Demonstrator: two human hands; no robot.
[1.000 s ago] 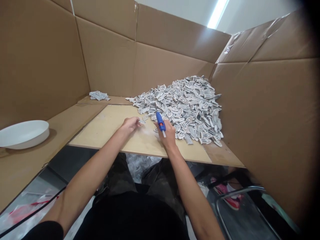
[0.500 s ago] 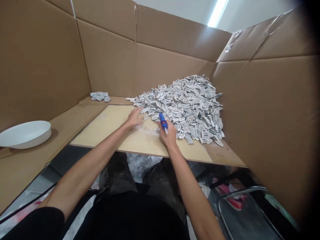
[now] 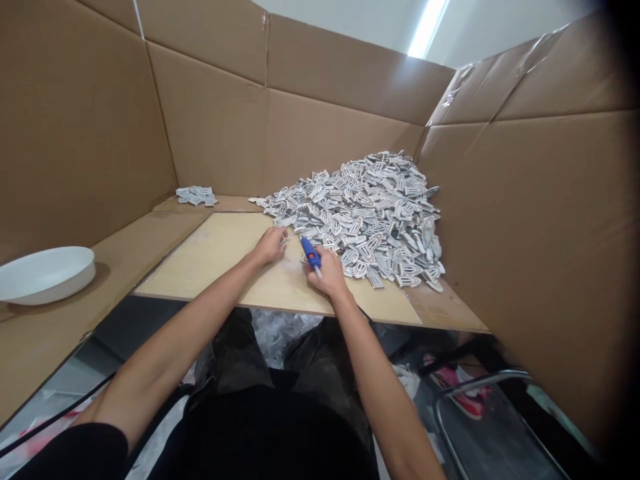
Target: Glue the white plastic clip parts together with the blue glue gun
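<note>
My right hand (image 3: 329, 272) is closed around a blue glue gun (image 3: 310, 252) with a red part on it and a pale stick jutting from its near end. The gun points away from me over the pale board (image 3: 200, 267). My left hand (image 3: 271, 245) is just to its left, with thumb and fingers pinching a small whitish piece (image 3: 287, 241) that is mostly hidden. Behind both hands rises a large heap of grey-white, slotted, round-ended pieces (image 3: 370, 207), reaching close to my fingers.
Cardboard walls (image 3: 215, 127) enclose the work surface at the back and sides. A smaller pile of grey-white pieces (image 3: 196, 195) lies at the back left. A white bowl (image 3: 47, 277) stands on the left. Below right are a metal-framed stool (image 3: 490, 427) and pink shoes (image 3: 467, 400).
My left hand has drawn back a little from the heap's edge, its fingers closing on a small piece. My right hand has brought the glue gun slightly left, nearer my left hand.
</note>
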